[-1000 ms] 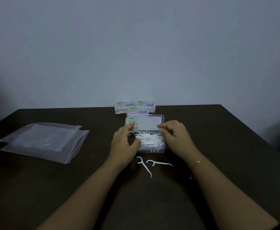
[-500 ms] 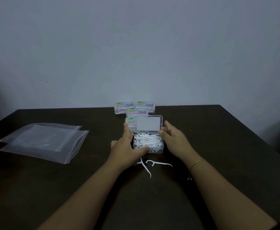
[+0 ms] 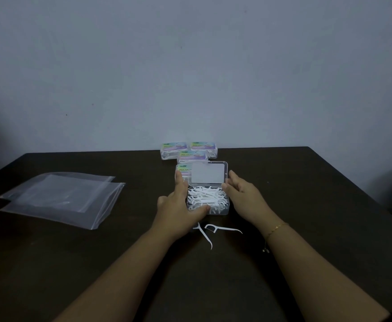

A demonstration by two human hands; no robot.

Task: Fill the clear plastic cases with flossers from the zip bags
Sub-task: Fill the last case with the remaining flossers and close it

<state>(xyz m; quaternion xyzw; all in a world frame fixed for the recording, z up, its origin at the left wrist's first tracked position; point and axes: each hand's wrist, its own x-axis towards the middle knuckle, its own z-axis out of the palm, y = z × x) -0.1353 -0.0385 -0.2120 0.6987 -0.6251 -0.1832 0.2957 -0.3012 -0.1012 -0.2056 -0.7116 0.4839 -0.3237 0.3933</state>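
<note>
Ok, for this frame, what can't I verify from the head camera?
- Print on the closed clear plastic cases with colourful labels: too small and dim in the head view.
- Fourth labelled case: mostly hidden behind the raised lid of the open clear case and the left hand.
- Flat clear zip bags: contents unclear through glare.
- Right hand: contact with the case wall is uncertain.

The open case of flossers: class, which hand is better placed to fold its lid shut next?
Probably the right hand: its fingers already touch the raised lid, while the left hand steadies the open case.
</note>
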